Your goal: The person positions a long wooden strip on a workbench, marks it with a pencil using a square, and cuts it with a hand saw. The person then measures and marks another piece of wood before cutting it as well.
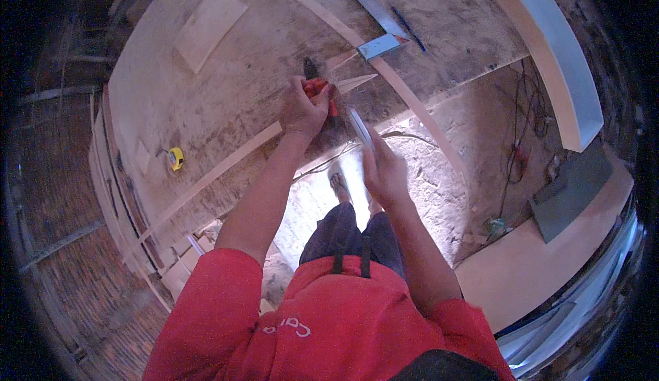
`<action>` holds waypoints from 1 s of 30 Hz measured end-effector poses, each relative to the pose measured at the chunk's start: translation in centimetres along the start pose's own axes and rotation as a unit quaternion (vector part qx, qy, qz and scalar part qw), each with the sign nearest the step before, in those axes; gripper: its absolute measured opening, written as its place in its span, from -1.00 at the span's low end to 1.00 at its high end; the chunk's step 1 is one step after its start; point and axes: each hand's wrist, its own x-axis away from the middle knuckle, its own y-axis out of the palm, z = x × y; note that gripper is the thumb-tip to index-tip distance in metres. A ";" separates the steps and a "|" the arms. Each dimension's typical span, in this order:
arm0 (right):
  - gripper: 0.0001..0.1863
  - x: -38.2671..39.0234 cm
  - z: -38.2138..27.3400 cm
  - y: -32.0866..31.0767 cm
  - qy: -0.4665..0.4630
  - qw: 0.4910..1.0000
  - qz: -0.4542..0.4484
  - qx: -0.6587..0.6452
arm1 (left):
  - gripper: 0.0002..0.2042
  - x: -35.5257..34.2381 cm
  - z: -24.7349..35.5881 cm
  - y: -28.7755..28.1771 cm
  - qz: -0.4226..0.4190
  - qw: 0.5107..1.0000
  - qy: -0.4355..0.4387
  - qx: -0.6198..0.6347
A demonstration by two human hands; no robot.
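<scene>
My left hand (303, 108) is closed around a red and black tool (316, 87) over the front edge of the wooden worktable (274, 44). Its dark end points away from me, and the fingers hide too much to tell its kind. A pointed sliver of pale wood (357, 83) lies just beyond it. To the right, past the table edge, my right hand (386, 173) grips a slim, silvery-white bar-like tool (359, 127), its far end tilted toward my left hand. That tool is slightly blurred, and its grip is hidden in the fingers.
A metal try square (377, 46) and a dark pencil or pen (410, 31) lie at the far side. On the left is a yellow tape measure (176, 158). Long thin wooden strips (226, 166) cross the table. A curved board (549, 51) and cables (519, 106) are at right.
</scene>
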 end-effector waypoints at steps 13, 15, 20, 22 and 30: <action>-0.49 5.1 1.4 -1.9 0.004 1.000 -0.007 0.005 | -0.48 0.1 -0.7 0.6 0.032 0.999 0.015 0.019; -0.54 -0.7 -0.8 0.0 0.047 0.999 -0.011 -0.017 | -0.45 -0.3 0.3 -0.2 -0.005 1.000 0.018 0.007; -0.52 0.4 1.0 0.9 0.042 0.988 -0.053 0.142 | -0.47 -1.2 -2.9 2.8 -0.041 0.986 -0.014 0.164; -0.49 4.8 2.8 -0.7 -0.144 0.977 0.137 0.079 | -0.48 0.1 -0.3 0.9 0.031 0.997 0.054 0.052; -0.46 1.8 0.2 -1.5 0.068 0.995 -0.050 0.052 | -0.45 -1.7 -5.0 5.0 0.043 0.992 0.054 0.102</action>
